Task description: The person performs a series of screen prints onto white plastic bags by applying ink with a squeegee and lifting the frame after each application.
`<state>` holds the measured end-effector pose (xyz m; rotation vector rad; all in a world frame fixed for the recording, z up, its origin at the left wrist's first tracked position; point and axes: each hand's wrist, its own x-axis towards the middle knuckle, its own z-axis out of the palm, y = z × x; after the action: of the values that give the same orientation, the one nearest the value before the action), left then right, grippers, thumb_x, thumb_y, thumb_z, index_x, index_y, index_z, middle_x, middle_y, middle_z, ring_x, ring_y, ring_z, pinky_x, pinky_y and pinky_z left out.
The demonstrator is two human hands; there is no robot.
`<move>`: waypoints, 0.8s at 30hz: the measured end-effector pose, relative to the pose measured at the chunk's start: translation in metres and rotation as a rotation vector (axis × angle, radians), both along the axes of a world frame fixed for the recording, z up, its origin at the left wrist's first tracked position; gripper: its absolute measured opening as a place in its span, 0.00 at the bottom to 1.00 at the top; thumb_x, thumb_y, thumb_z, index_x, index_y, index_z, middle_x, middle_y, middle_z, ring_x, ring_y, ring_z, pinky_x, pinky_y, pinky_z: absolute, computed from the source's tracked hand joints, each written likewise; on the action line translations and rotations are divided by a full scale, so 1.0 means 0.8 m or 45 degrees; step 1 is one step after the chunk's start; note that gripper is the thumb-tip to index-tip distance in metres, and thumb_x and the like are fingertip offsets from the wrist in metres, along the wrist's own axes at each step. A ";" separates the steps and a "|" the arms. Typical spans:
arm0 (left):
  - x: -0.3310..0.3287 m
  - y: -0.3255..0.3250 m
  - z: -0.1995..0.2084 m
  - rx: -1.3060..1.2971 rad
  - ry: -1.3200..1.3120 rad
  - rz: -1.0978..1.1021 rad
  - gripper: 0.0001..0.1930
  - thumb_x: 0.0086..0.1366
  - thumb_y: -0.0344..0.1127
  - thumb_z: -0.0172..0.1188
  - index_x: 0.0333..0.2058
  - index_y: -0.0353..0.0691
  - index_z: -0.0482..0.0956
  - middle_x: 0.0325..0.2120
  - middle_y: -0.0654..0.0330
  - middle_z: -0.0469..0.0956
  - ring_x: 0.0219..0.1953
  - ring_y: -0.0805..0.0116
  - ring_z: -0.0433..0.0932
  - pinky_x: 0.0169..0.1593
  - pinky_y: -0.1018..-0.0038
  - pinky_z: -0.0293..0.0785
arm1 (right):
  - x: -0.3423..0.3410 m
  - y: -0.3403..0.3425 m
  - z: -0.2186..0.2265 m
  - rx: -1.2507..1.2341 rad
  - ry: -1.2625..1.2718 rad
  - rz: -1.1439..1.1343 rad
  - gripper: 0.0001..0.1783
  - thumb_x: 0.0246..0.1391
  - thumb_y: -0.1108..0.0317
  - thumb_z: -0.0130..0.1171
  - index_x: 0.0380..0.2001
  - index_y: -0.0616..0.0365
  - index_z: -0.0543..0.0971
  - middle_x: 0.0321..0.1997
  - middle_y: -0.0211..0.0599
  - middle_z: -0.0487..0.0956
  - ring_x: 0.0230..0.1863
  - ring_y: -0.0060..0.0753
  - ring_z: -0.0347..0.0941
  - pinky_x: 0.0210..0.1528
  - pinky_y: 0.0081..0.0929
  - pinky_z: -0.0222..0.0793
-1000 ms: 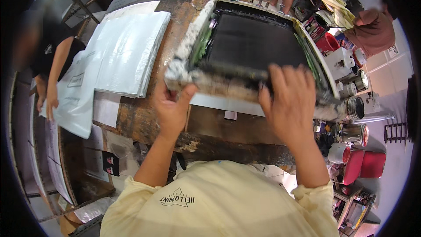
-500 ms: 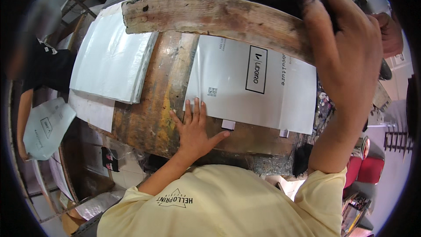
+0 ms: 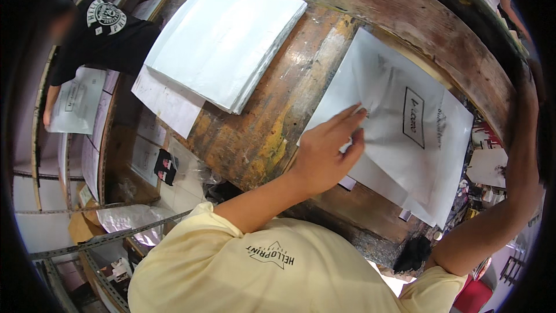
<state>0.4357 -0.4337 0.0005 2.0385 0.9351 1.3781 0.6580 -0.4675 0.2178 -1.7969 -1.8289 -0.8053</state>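
A whitish plastic bag [image 3: 382, 98] with a black printed box and lettering lies on the stained wooden board [image 3: 255, 133]. My left hand [image 3: 333, 148] is at its near left edge, fingers pressed together and closed on the bag. Wrinkles and a raised fold run across the plastic. Above the bag's far side, a long wooden frame [image 3: 411, 17] is raised at a slant. At the far right my right hand [image 3: 526, 78] grips the frame's end, its fingers mostly hidden in shadow near the picture's rim.
A thick stack of blank whitish bags [image 3: 226, 35] sits left of the printed one, over a paper sheet [image 3: 165, 101]. At the left a person in a black shirt [image 3: 110, 35] holds a printed bag [image 3: 78, 101] by metal shelving [image 3: 37, 116]. A black cloth [image 3: 412, 253] lies at the board's near edge.
My left hand has gone from lying spread to closing on the bag, which has wrinkled and lifted. My right hand and the frame have moved outward. The view has turned left.
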 end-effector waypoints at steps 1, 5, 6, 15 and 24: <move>-0.014 0.001 0.000 -0.059 0.019 0.023 0.22 0.66 0.23 0.69 0.59 0.36 0.86 0.50 0.44 0.89 0.40 0.64 0.90 0.36 0.71 0.85 | -0.005 -0.005 0.000 -0.026 0.024 0.006 0.29 0.72 0.43 0.52 0.30 0.57 0.85 0.23 0.38 0.84 0.23 0.38 0.78 0.28 0.40 0.72; -0.088 0.041 -0.005 -0.394 0.039 0.118 0.21 0.69 0.24 0.68 0.61 0.38 0.86 0.49 0.53 0.90 0.40 0.71 0.88 0.38 0.76 0.82 | 0.005 -0.008 -0.001 -0.073 0.322 -0.121 0.30 0.73 0.41 0.51 0.34 0.55 0.88 0.22 0.34 0.85 0.22 0.33 0.80 0.27 0.41 0.74; -0.114 0.059 -0.004 -0.541 -0.078 0.047 0.22 0.70 0.25 0.68 0.62 0.38 0.85 0.48 0.57 0.90 0.40 0.75 0.86 0.40 0.75 0.82 | 0.010 -0.009 -0.002 -0.067 0.283 -0.145 0.26 0.75 0.45 0.52 0.43 0.56 0.86 0.34 0.40 0.83 0.34 0.37 0.79 0.38 0.40 0.73; -0.348 0.287 0.002 -0.618 0.097 0.010 0.34 0.59 0.23 0.63 0.67 0.35 0.79 0.53 0.60 0.84 0.36 0.80 0.78 0.43 0.81 0.76 | 0.022 -0.038 -0.023 -0.099 -0.132 -0.195 0.25 0.71 0.52 0.58 0.58 0.62 0.82 0.52 0.54 0.84 0.55 0.54 0.78 0.63 0.42 0.69; -0.444 0.489 0.000 -0.471 1.273 0.681 0.42 0.62 0.25 0.62 0.76 0.56 0.69 0.57 0.50 0.82 0.49 0.67 0.82 0.54 0.68 0.79 | -0.015 -0.025 -0.019 0.087 0.025 -0.134 0.19 0.61 0.55 0.62 0.43 0.61 0.82 0.35 0.49 0.81 0.40 0.57 0.74 0.50 0.46 0.67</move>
<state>0.0808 -0.0428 0.0003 2.2176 2.0721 0.2133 0.6458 -0.4877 0.2023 -1.8634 -1.6861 -0.8751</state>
